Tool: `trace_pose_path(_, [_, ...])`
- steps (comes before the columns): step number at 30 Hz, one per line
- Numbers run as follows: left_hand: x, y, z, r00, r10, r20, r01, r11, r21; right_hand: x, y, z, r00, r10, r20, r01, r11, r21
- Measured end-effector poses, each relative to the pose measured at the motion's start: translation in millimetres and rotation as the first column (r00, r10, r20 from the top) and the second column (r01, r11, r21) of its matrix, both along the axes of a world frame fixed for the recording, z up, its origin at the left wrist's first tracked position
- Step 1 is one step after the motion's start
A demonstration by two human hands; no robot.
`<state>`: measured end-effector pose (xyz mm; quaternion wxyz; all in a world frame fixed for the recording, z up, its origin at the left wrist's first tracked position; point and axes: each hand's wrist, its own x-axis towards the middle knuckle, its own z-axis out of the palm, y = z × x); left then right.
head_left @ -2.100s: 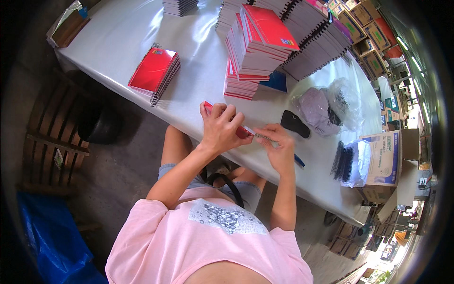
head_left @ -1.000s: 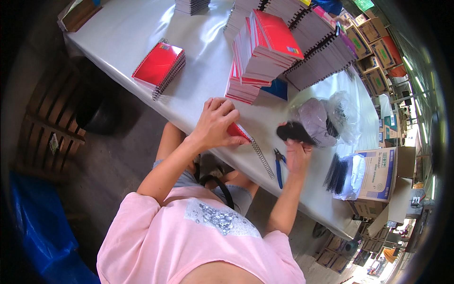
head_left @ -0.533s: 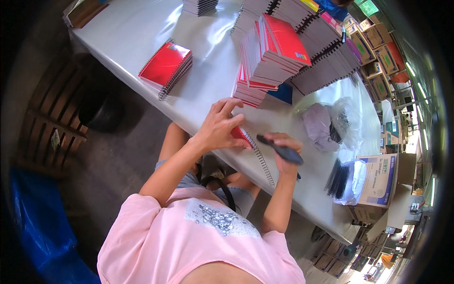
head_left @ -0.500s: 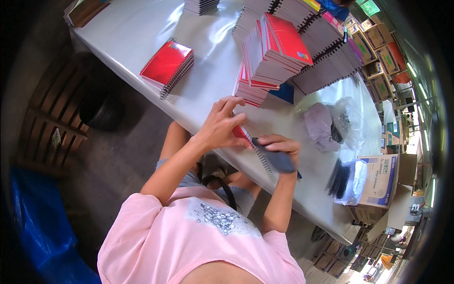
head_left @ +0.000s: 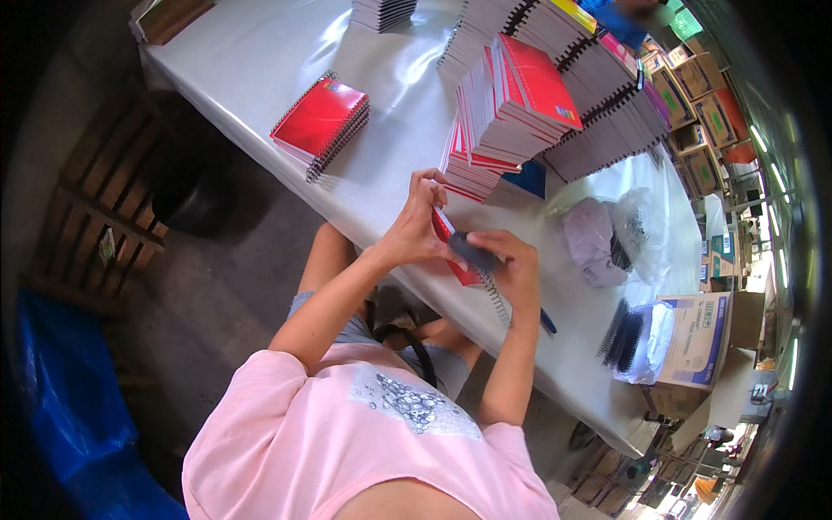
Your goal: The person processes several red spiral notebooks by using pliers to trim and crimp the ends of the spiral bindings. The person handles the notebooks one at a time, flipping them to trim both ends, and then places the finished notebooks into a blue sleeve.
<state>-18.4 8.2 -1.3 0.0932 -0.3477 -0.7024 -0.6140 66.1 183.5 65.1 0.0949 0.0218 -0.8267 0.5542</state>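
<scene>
My left hand point(head_left: 416, 228) grips a red-covered notebook point(head_left: 465, 275) by its upper end, near the table's front edge, with thumb and fingers on either side. A wire coil point(head_left: 495, 303) trails from the notebook's edge toward me. My right hand point(head_left: 515, 263) is closed around a dark grey, rounded, flat piece point(head_left: 473, 250), whose kind I cannot make out. It lies against the notebook's edge beside the coil, close to my left fingers. Behind my left hand rises a stack of red notebooks point(head_left: 536, 82). To the left lies a pile of coil-bound red notebooks point(head_left: 322, 120).
Tall stacks of notebooks with black coils point(head_left: 598, 130) stand at the back right. A clear plastic bag point(head_left: 594, 238), loose black coils point(head_left: 620, 336) and an open carton point(head_left: 691, 340) occupy the right side. A dark blue stick-like thing point(head_left: 548, 321) lies by my right wrist.
My right hand and the grey piece have moved up and left along the notebook's edge, nearer my left hand. More of the red cover shows below. The whole view has shifted slightly.
</scene>
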Motion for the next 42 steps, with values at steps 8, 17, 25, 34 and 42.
trace_pose_path(8, [6, 2, -4, 0.97, -0.122, 0.211, 0.114, 0.992, 0.049, -7, -1, 0, 0.995, 0.078, -0.062, -0.069, 0.988, 0.139])
trace_pose_path(17, [6, 4, -3, 0.997, -0.061, 0.036, 0.061, 0.998, 0.007, -20, -5, 4, 0.998, -0.04, -0.039, 0.048, 0.965, 0.258])
trace_pose_path(25, [5, 2, -15, 0.983, -0.125, 0.134, 0.109, 0.987, 0.12, 1, 15, 7, 0.965, -0.228, -0.129, 0.258, 0.915, 0.311])
trace_pose_path(34, [32, -3, 20, 0.843, -0.159, 0.515, -0.13, 0.867, 0.481, 120, 33, -26, 0.772, -0.634, -0.048, 0.471, 0.518, 0.714])
trace_pose_path(42, [45, 6, 38, 0.974, 0.221, 0.041, -0.224, 0.943, 0.247, 116, -27, -5, 0.815, -0.559, -0.154, 0.565, 0.706, 0.427])
